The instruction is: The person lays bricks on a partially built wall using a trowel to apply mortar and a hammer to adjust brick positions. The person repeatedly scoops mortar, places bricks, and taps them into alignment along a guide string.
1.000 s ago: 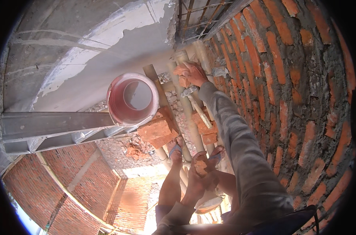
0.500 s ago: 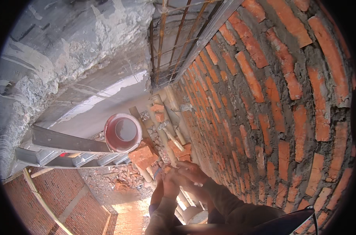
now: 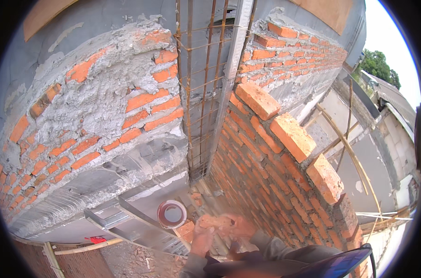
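My left hand [image 3: 202, 239] and my right hand [image 3: 244, 227] are close together at the lower middle, both blurred by motion. Between them is an orange brick [image 3: 218, 223], which the fingers of both hands grip at its ends. Just beyond my left hand, a reddish bucket [image 3: 172, 214] with pale grey inside stands beside the ladder. Another brick [image 3: 186, 230] lies below the bucket, partly hidden by my left hand. On my right rises a brick wall [image 3: 271, 185] with grey mortar joints. Three loose-looking bricks sit along its top, among them a bright one [image 3: 292, 137].
Rusty rebar [image 3: 188, 92] stands upright in the corner next to a metal channel [image 3: 236, 60]. A metal ladder [image 3: 138, 231] leans at the lower left. Rough brick and mortar [image 3: 104, 92] covers the left wall. Bamboo poles [image 3: 345, 143] stand beyond the right wall.
My view has tilted upward, bringing the top of the right wall and the sky into sight. My hands have come up from among the bricks below, and a brick now shows between them.
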Action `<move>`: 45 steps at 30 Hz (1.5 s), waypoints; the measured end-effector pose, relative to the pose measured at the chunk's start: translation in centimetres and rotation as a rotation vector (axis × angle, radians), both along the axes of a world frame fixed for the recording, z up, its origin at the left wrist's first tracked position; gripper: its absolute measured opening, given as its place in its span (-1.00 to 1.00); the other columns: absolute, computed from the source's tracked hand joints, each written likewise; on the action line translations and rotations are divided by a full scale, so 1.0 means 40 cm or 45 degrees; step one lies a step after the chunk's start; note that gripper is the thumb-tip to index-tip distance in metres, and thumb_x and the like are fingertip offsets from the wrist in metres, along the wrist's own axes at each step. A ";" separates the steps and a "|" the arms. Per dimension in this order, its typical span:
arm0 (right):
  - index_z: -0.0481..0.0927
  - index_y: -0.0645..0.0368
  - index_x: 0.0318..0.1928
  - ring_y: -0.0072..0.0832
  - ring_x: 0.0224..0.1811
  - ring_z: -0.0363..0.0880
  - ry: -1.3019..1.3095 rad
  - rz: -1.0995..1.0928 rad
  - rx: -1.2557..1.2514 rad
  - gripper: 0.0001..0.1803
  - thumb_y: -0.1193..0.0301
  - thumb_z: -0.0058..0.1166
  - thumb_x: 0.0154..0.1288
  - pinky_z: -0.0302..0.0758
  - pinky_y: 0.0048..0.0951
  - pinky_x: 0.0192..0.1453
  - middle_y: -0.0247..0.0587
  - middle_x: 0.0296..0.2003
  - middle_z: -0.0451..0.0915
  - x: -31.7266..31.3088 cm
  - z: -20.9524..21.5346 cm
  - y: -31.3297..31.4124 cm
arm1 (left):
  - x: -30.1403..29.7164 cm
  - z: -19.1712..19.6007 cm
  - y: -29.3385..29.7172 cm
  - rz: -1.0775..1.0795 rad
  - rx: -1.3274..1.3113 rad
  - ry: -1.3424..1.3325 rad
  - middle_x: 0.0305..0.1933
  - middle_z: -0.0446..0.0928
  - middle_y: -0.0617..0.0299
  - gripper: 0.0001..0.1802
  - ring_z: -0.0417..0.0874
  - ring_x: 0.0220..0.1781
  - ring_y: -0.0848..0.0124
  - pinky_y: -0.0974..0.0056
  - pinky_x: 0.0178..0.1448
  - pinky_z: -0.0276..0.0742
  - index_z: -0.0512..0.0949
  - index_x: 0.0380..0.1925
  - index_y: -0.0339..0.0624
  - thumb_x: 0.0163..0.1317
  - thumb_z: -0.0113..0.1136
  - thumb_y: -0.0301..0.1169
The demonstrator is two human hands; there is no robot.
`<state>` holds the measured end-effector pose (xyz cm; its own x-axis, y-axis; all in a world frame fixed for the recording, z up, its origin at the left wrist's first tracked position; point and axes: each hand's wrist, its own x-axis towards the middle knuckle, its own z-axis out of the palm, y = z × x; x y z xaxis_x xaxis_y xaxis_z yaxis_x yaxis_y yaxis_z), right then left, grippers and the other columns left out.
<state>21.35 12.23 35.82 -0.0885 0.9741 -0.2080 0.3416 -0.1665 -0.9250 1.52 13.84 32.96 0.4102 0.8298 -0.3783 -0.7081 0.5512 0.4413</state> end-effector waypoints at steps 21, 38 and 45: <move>0.65 0.34 0.10 -0.32 -0.20 0.74 -0.156 -0.304 0.724 -0.59 0.28 0.30 0.40 0.61 -0.30 -0.15 0.01 -0.08 0.70 0.023 0.627 -0.008 | -0.074 0.263 0.045 0.094 -0.272 -0.311 0.13 0.65 0.13 -0.50 0.67 0.08 0.13 -0.22 0.20 0.60 0.49 0.30 -0.18 0.48 -0.08 -0.20; 0.62 0.36 0.26 -0.59 -0.22 0.68 0.062 -0.072 0.309 -0.49 0.15 0.07 0.63 0.62 -0.46 -0.26 -0.24 -0.20 0.73 -0.040 0.539 0.123 | -0.045 0.434 0.118 -0.522 0.285 -0.461 0.29 0.54 0.01 -0.42 0.68 0.23 0.14 0.00 0.22 0.70 0.32 0.44 -0.35 0.56 0.09 -0.25; 0.56 0.36 0.32 -0.40 0.12 0.64 0.262 -0.196 0.410 -0.39 0.25 0.35 0.40 0.60 -0.36 0.17 -0.04 0.12 0.63 -0.041 0.484 0.056 | -0.009 0.418 0.086 -0.169 0.307 -0.532 0.46 0.41 0.03 -0.27 0.40 0.53 0.10 -0.08 0.62 0.31 0.24 0.50 -0.25 0.41 0.29 -0.33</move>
<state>19.71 14.46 55.16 0.0558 0.9916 0.1168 0.1377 0.1083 -0.9845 1.16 17.29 49.69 0.5936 0.8039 0.0371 -0.7824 0.5657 0.2605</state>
